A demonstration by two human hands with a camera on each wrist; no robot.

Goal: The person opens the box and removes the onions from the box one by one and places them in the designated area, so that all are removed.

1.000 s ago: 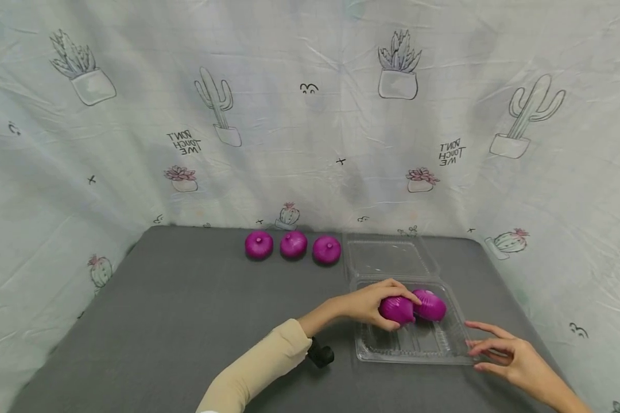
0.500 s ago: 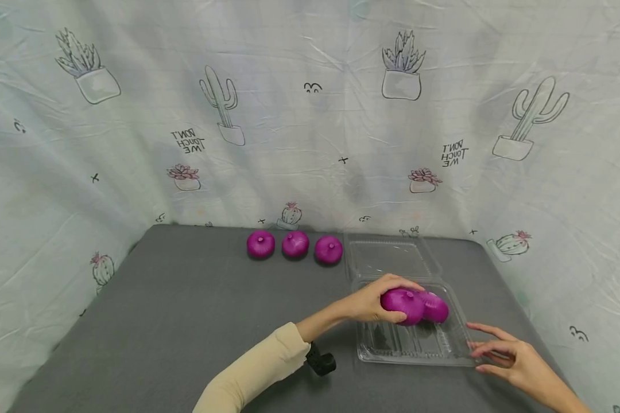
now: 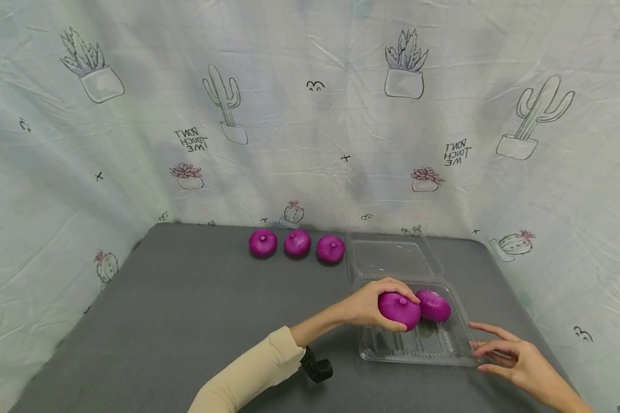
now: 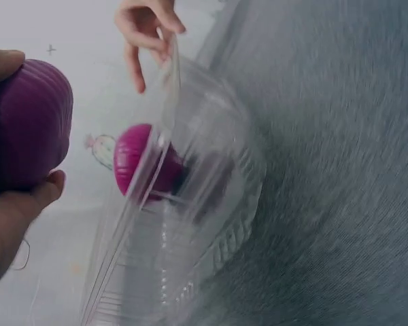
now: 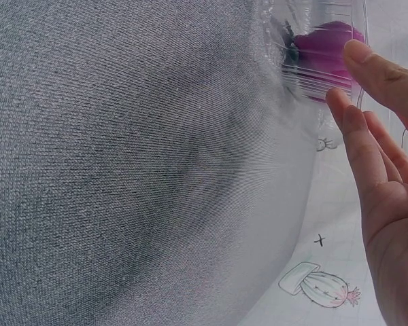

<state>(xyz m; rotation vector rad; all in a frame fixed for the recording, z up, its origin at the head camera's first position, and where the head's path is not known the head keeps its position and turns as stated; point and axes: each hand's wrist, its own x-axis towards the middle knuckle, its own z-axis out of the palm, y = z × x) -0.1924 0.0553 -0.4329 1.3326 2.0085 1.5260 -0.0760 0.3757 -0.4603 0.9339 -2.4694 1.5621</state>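
Observation:
My left hand [image 3: 363,305] grips a purple onion [image 3: 400,312] with thumb and fingers around its side, its stem end turned toward the head camera. That onion is held above the clear plastic clamshell container [image 3: 410,347], whose lid [image 3: 387,256] lies folded back behind it. A second purple onion [image 3: 434,306] rests on its side in the container, toward the back right. At the container's right edge, my right hand [image 3: 516,358] has its fingers loosely extended, fingertips at the rim. The left wrist view shows a gap between the held onion [image 4: 30,125] and the container [image 4: 211,129].
Three purple onions, left [image 3: 263,244], middle [image 3: 297,244] and right [image 3: 330,249], stand in a row at the back of the grey table [image 3: 186,310], left of the lid. A patterned white curtain [image 3: 289,115] surrounds the table's back and sides.
The held onion has been turned so its stem end faces up, then shifted slightly left, leaving the other onion more visible. My right hand stays at the container's edge.

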